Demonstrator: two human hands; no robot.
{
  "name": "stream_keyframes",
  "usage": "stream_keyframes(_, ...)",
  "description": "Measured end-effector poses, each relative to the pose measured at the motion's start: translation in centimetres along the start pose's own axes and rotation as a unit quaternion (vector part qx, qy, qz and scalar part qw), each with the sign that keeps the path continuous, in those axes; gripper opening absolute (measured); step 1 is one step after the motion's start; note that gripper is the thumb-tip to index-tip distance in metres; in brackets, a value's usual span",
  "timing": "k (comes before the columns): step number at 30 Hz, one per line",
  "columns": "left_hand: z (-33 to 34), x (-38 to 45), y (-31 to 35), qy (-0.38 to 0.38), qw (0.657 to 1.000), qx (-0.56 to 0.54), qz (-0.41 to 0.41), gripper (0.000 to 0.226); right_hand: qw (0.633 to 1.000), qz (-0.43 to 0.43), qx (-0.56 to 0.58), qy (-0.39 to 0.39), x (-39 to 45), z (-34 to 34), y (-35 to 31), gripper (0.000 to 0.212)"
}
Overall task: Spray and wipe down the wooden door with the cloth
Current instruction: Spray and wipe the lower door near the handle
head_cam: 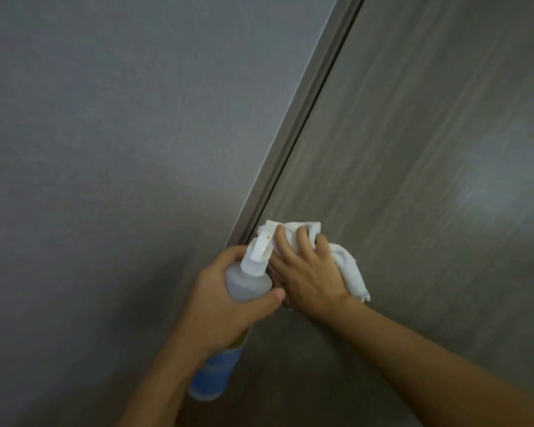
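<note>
Two bare hands working at a grey-brown wooden door [413,149], one pressing a cloth, one gripping a spray bottle.

The crumpled white cloth [349,266] is lying against the door's wood-grain surface, low in the view and just beside the door's left edge, where a narrow metal-coloured frame strip [296,124] is running diagonally. The right hand [309,272] is grasping the cloth, fingers spread and curled over it. Touching it on the left, the left hand [225,300] is clenching a translucent plastic spray bottle with a white trigger head and blue label [247,282], nozzle pointing up toward the cloth. A plain grey wall [105,134] is filling the left side.
</note>
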State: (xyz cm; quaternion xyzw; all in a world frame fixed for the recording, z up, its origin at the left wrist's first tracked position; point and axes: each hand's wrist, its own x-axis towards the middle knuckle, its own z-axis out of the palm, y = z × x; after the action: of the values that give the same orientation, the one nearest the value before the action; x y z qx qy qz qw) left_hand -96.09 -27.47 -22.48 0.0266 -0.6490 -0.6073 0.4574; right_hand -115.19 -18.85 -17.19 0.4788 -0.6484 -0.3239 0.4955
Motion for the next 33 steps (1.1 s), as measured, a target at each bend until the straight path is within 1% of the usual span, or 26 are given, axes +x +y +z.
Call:
stream_keyframes(2,-0.9,0.0,-0.3,0.003,1.000,0.008,0.001,0.058,0.999,-0.026,0.027,0.012,-0.1,-0.1,1.0,0.070)
stream_keyframes(5,-2.3,0.1,-0.7,0.019,1.000,-0.006,-0.014,0.057,0.997,-0.029,0.049,0.055,0.7,-0.9,3.7,0.071)
stream_keyframes(7,-2.9,0.1,-0.9,0.010,0.999,-0.018,-0.026,0.054,0.995,-0.004,0.055,0.085,1.9,-1.7,6.6,0.068)
stream_keyframes(9,-3.1,0.1,-1.2,-0.007,0.999,-0.029,-0.035,0.053,0.991,0.057,0.058,0.104,3.9,-3.0,9.9,0.064)
stream_keyframes(11,-3.2,0.2,-1.5,-0.014,0.998,-0.040,-0.040,0.055,0.985,0.126,0.059,0.100,5.8,-4.5,12.6,0.060)
stream_keyframes(13,-3.1,0.4,-2.0,-0.016,0.998,-0.045,-0.036,0.060,0.981,0.170,0.042,0.083,7.1,-5.3,13.3,0.059)
stream_keyframes(16,-2.9,0.5,-2.6,-0.018,0.999,-0.042,-0.029,0.063,0.981,0.187,-0.009,0.046,7.4,-5.1,11.3,0.067)
stream_keyframes(18,-2.8,0.6,-2.9,-0.020,0.998,-0.040,-0.032,0.063,0.980,0.194,-0.003,0.032,7.1,-4.7,9.5,0.069)
stream_keyframes(20,-2.9,0.6,-3.1,-0.018,0.999,-0.038,-0.031,0.061,0.983,0.178,0.010,0.030,6.3,-4.0,7.5,0.069)
stream_keyframes(23,-3.0,0.5,-3.0,-0.018,0.999,-0.038,-0.022,0.056,0.991,0.124,0.019,0.040,4.2,-2.4,3.5,0.068)
stream_keyframes(25,-3.1,0.4,-2.7,-0.015,0.999,-0.046,-0.024,0.051,0.996,0.080,0.022,0.041,2.3,-0.9,0.5,0.070)
stream_keyframes(28,-3.0,0.4,-2.1,-0.017,0.999,-0.045,-0.026,0.050,1.000,-0.002,0.005,0.013,-0.4,0.9,-2.4,0.074)
stream_keyframes(30,-2.7,0.3,-2.2,-0.020,0.998,-0.043,-0.032,0.052,0.999,-0.037,-0.003,0.010,-1.2,1.1,-2.5,0.075)
stream_keyframes(33,-2.1,0.3,-2.5,-0.015,0.998,-0.041,-0.042,0.055,0.997,-0.032,0.009,0.072,-0.3,0.5,-0.3,0.062)
